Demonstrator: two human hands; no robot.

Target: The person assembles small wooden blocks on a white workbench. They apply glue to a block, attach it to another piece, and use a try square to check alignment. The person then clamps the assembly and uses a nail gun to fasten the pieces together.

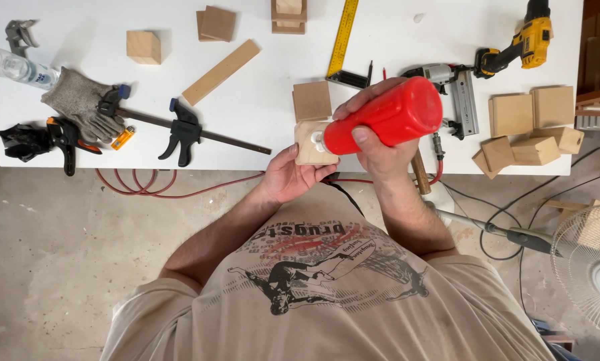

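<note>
Nearest the lens, the person's printed beige shirt (326, 294) is filling the lower frame, and both forearms are reaching forward from it to the near edge of the white workbench (266, 100). Their left hand (288, 177) is cupping a small pale wooden block (308, 144) from beneath, fingers curled around its lower edge, holding it just over the bench edge with its face turned up. Their right hand (373, 144) is wrapping firmly around a red glue bottle (387, 117), tipped so that its white nozzle is pointing down at the block and touching or almost touching the face; whether glue is coming out is too small to tell.

To do this well, it seems wise to be squeezing gently, keeping the nozzle close to the wood and the block level so nothing is running off an edge, and laying only a thin line.

Just behind the block, a second square of wood (312, 100) is lying flat. A bar clamp (179, 130) and grey work gloves (82, 103) are resting well to the left, a nail gun (457, 93) and a yellow drill (524, 43) to the right, beside a heap of cut wooden pieces (530, 124).
</note>
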